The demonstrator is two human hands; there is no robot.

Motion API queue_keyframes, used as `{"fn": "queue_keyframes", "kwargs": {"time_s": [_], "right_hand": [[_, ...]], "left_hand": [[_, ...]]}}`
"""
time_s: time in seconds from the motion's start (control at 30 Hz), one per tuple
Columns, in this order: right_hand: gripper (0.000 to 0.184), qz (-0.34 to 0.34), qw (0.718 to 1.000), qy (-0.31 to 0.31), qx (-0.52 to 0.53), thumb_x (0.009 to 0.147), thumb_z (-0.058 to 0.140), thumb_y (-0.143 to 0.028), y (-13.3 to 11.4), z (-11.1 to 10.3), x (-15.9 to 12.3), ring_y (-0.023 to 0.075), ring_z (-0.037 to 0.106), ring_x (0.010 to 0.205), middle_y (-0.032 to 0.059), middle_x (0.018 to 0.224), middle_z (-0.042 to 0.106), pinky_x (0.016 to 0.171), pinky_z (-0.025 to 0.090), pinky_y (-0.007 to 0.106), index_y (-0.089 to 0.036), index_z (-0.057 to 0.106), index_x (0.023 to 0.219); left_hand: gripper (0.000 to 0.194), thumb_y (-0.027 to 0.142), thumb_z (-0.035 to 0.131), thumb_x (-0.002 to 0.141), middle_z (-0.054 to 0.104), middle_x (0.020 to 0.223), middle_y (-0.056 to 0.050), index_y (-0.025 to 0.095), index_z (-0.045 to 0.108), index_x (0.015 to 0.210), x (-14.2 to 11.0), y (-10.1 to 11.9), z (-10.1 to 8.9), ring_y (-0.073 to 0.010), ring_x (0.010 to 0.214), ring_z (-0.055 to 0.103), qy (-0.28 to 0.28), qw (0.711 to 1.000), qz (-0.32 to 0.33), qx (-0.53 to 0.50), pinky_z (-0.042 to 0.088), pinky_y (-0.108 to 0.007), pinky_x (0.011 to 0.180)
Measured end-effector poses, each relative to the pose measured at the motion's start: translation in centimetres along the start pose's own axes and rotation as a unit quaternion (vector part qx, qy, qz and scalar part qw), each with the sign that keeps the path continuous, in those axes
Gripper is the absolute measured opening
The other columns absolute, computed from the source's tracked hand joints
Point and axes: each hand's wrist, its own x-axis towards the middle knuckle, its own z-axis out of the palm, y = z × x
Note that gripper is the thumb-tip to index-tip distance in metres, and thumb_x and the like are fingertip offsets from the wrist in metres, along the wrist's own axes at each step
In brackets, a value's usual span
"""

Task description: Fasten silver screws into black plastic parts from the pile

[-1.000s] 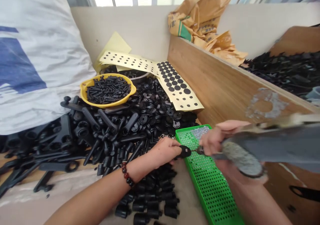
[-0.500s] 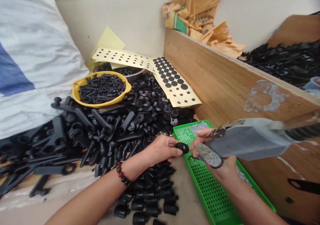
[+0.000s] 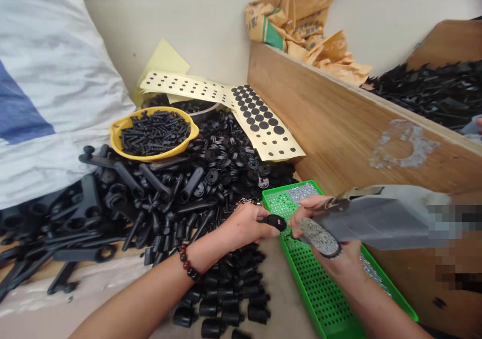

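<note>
My left hand (image 3: 246,227) pinches a small black round plastic part (image 3: 276,222) between thumb and fingers, over the left edge of a green perforated tray (image 3: 301,278). My right hand (image 3: 339,248) is wrapped round a grey electric screwdriver (image 3: 369,221), held almost level. Its front end points left at the black part, close to my left fingertips; whether they touch is hidden by my fingers. Small silvery screws (image 3: 303,192) lie at the far end of the tray, with more along its right side beneath my right wrist.
Black plastic arms (image 3: 150,181) and round discs (image 3: 226,153) are heaped on the left and behind. A yellow basin (image 3: 154,156) holds black threaded pieces. Short black cylinders (image 3: 222,306) stand near the front. Sticker sheets (image 3: 278,145) lean by a wooden partition (image 3: 327,123) on the right.
The rear end of the electric screwdriver has dipped slightly. Both hands and the black part keep almost the same place relative to each other.
</note>
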Motion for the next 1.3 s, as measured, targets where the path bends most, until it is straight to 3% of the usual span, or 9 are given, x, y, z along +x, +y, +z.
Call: {"fn": "queue_keyframes", "kwargs": {"time_s": [0.17, 0.37, 0.47, 0.57, 0.77, 1.1, 1.3], "right_hand": [[0.030, -0.044, 0.997, -0.033, 0.051, 0.083, 0.055, -0.049, -2.9, 0.1, 0.1, 0.0171, 0.053, 0.047, -0.0017, 0.054, 0.059, 0.049, 0.043, 0.032, -0.023, 0.065, 0.094], [0.014, -0.137, 0.988, -0.049, 0.051, 0.083, 0.062, -0.033, -5.3, 1.5, 1.4, 0.0140, 0.050, 0.040, -0.0050, 0.049, 0.057, 0.047, 0.045, 0.031, -0.027, 0.068, 0.094], [0.022, -0.153, 0.983, -0.073, 0.076, 0.089, 0.052, -0.039, -5.2, 2.4, 2.0, 0.0144, 0.051, 0.040, -0.0037, 0.050, 0.057, 0.046, 0.045, 0.031, -0.025, 0.068, 0.095], [0.027, -0.124, 0.986, -0.076, 0.087, 0.094, 0.041, -0.036, -4.3, 2.9, 2.1, 0.0158, 0.053, 0.044, -0.0021, 0.051, 0.057, 0.048, 0.046, 0.033, -0.025, 0.066, 0.097], [0.025, -0.106, 0.985, -0.083, 0.107, 0.089, 0.050, -0.040, -2.8, 2.7, 2.1, 0.0144, 0.048, 0.041, -0.0024, 0.050, 0.055, 0.048, 0.044, 0.033, -0.023, 0.066, 0.097], [0.033, -0.108, 0.986, -0.100, 0.081, 0.076, 0.063, -0.053, -2.8, 3.6, 2.2, 0.0155, 0.051, 0.044, -0.0035, 0.053, 0.056, 0.046, 0.043, 0.032, -0.025, 0.066, 0.094], [0.012, -0.078, 0.982, -0.152, 0.077, 0.076, 0.068, -0.041, -1.9, 2.8, 2.5, 0.0138, 0.048, 0.034, -0.0071, 0.044, 0.057, 0.038, 0.043, 0.029, -0.030, 0.067, 0.075]], "left_hand": [[0.018, 0.031, 0.062, 0.065, 0.048, 0.057, 0.004, 0.013, 0.064, 0.071, 0.2, -1.0, 0.1, -0.0087, 0.050, 0.043, 0.012, 1.000, 0.007, 0.019, 0.032, -0.018, 0.044], [0.023, 0.032, 0.065, 0.066, 0.050, 0.057, 0.004, 0.013, 0.068, 0.078, 0.5, -1.6, 0.1, -0.0093, 0.050, 0.046, 0.017, 0.999, 0.003, 0.036, 0.032, -0.018, 0.043], [0.022, 0.031, 0.066, 0.066, 0.051, 0.057, 0.004, 0.013, 0.069, 0.078, 0.3, -1.2, 0.1, -0.0092, 0.050, 0.046, 0.020, 0.999, 0.003, 0.047, 0.032, -0.018, 0.044], [0.019, 0.030, 0.066, 0.066, 0.052, 0.057, 0.005, 0.013, 0.068, 0.076, 0.2, -0.8, 0.1, -0.0089, 0.050, 0.045, 0.021, 0.998, 0.003, 0.057, 0.033, -0.018, 0.045], [0.019, 0.032, 0.067, 0.067, 0.050, 0.053, 0.006, 0.014, 0.067, 0.074, 0.3, -0.9, 0.1, -0.0090, 0.046, 0.046, 0.021, 0.997, 0.006, 0.077, 0.032, -0.019, 0.043], [0.016, 0.028, 0.070, 0.066, 0.044, 0.048, 0.008, 0.015, 0.061, 0.061, 0.1, -0.2, 0.2, -0.0082, 0.046, 0.040, 0.038, 0.993, 0.011, 0.107, 0.027, -0.020, 0.045], [0.035, 0.023, 0.072, 0.066, 0.029, 0.044, 0.009, 0.016, 0.044, 0.046, 0.0, 0.3, 0.2, -0.0071, 0.048, 0.029, 0.043, 0.992, 0.027, 0.118, 0.020, -0.022, 0.048]]}}
